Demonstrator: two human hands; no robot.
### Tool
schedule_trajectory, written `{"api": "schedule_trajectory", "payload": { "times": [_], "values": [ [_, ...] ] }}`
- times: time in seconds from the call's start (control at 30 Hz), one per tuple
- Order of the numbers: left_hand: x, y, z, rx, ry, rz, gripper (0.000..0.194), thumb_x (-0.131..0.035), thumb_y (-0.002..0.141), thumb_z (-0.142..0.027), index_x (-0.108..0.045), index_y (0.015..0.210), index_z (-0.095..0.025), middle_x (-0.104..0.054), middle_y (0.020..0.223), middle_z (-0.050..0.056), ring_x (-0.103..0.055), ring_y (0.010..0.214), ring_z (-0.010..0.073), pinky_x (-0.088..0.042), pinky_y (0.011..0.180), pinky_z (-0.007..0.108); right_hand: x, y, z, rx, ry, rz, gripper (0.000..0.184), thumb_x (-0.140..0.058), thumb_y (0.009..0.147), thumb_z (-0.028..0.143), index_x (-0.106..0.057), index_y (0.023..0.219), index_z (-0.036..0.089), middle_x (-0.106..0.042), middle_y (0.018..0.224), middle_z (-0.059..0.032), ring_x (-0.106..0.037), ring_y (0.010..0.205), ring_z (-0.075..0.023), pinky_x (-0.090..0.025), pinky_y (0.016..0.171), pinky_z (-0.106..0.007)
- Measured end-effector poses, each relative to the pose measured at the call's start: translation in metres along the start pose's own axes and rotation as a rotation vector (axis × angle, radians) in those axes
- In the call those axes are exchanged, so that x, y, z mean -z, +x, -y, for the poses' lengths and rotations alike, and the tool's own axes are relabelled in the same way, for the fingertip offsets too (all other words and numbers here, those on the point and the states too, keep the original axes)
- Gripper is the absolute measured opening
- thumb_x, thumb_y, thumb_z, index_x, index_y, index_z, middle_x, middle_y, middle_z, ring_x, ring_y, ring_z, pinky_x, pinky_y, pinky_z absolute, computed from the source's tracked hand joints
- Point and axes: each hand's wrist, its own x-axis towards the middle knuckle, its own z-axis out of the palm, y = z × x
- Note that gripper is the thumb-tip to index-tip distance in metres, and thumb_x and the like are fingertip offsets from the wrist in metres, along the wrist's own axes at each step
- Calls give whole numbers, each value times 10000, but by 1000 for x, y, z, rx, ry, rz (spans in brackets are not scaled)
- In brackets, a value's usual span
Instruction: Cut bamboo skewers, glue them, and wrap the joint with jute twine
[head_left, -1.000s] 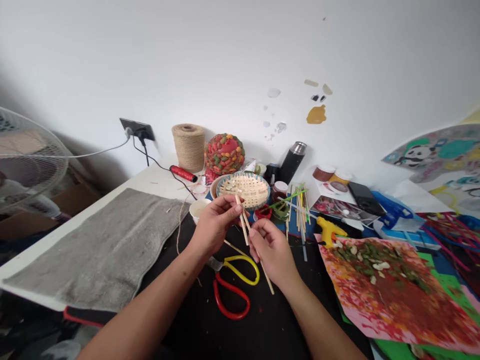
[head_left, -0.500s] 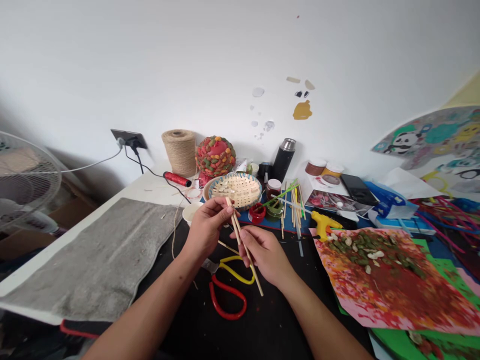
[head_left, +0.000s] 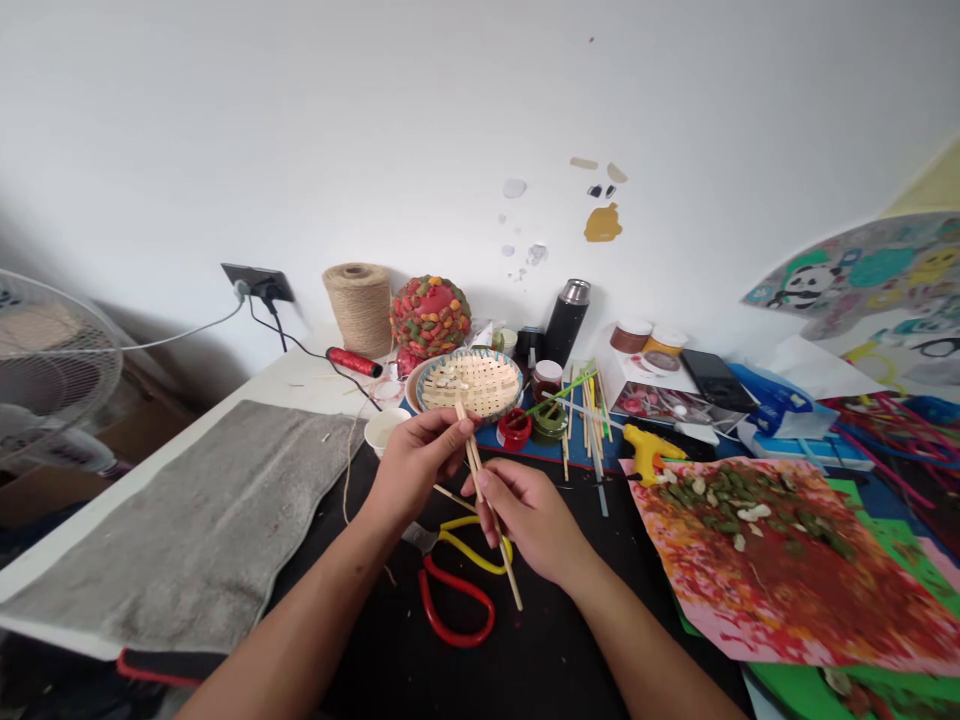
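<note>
My left hand (head_left: 424, 455) pinches the upper ends of thin wooden sticks (head_left: 510, 580). Lower down, my right hand (head_left: 529, 515) has its thumb and fingers closed on the same sticks, which lie side by side and slant down to the right. Below both hands, scissors (head_left: 457, 600) with one red and one yellow handle rest on the black mat (head_left: 405, 660). Another thin stick (head_left: 456, 497) lies on the mat behind my hands, partly hidden. Just beyond my left hand are a white cup (head_left: 381, 430) and a woven bamboo basket (head_left: 484, 385) holding small pale pieces.
A twine spool (head_left: 358, 310), a pebbled ball (head_left: 431, 315) and a black flask (head_left: 568, 320) stand by the wall. To the right are paint jars (head_left: 550, 420), loose sticks (head_left: 592, 420), a yellow glue gun (head_left: 649, 452) and a painted sheet (head_left: 810, 590). A grey cloth (head_left: 187, 510) covers the left side.
The sticks were spread apart at their lower ends and now lie together, one alongside the other. The camera view has shifted slightly; both hands keep their hold.
</note>
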Motion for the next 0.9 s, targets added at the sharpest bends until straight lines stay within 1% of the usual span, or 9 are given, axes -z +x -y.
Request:
{"api": "schedule_trajectory", "payload": {
  "times": [0.1, 0.2, 0.27, 0.37, 0.43, 0.6, 0.67, 0.77, 0.9],
  "values": [
    [-2, -1, -1, -11, 38, -11, 327, -862, 836, -458, -756, 897, -154, -577, 512, -50, -470, 401, 63, -340, 403, 160, 0, 1, 0, 12, -7, -8, 487, -596, 986, 648, -681, 924, 173, -563, 597, 50, -525, 464, -101, -407, 480, -229],
    [-6, -3, -5, -24, 63, -15, 361, -864, 824, -484, -720, 874, -157, -648, 527, -27, -555, 389, 99, -424, 400, 185, 0, 2, 0, -1, 10, -10, 481, -607, 980, 646, -675, 938, 173, -561, 590, 55, -516, 447, -99, -381, 460, -225],
    [-8, -4, -8, -35, 63, -15, 375, -871, 812, -487, -692, 842, -159, -676, 538, -14, -595, 401, 118, -469, 417, 200, 1, 2, 0, -6, 25, -8, 486, -607, 975, 657, -664, 933, 176, -565, 594, 54, -509, 440, -100, -383, 454, -228],
    [-11, -5, -11, -38, 57, -15, 386, -872, 807, -491, -669, 821, -162, -688, 536, -10, -616, 410, 126, -494, 432, 207, 2, 3, 0, 8, -4, -26, 513, -594, 971, 688, -646, 912, 181, -566, 602, 51, -507, 445, -102, -396, 456, -232],
    [-12, -5, -11, -38, 57, -11, 389, -870, 809, -492, -663, 815, -163, -693, 537, -6, -618, 417, 125, -499, 440, 207, 4, 2, 1, 18, -64, -44, 529, -580, 974, 703, -647, 904, 183, -548, 599, 55, -493, 449, -101, -383, 455, -229],
    [-10, -4, -11, -27, 84, 18, 399, -852, 823, -511, -655, 791, -166, -712, 575, 18, -640, 472, 134, -519, 482, 218, 10, -2, 9, 15, -197, -43, 510, -546, 1005, 679, -635, 866, 196, -495, 555, 70, -451, 452, -104, -351, 474, -237],
    [-8, -4, -12, -30, 132, 33, 403, -837, 837, -522, -653, 784, -167, -684, 562, 4, -603, 459, 117, -489, 475, 208, 12, -3, 12, 5, -233, -29, 497, -540, 1013, 664, -629, 857, 200, -491, 544, 72, -442, 449, -106, -344, 482, -241],
    [-3, -5, -14, -33, 196, 59, 401, -800, 876, -533, -653, 789, -171, -596, 504, -38, -497, 411, 79, -372, 429, 178, 14, -4, 14, 0, -266, -13, 483, -537, 1020, 644, -624, 845, 203, -490, 531, 75, -435, 445, -107, -339, 491, -243],
    [0, -6, -15, 35, 165, 111, 425, -776, 879, -588, -706, 887, -169, -547, 477, -52, -455, 384, 81, -258, 388, 181, 15, -5, 14, -3, -262, 9, 470, -539, 1027, 629, -623, 844, 204, -493, 524, 73, -443, 455, -111, -343, 496, -240]
  ]
}}
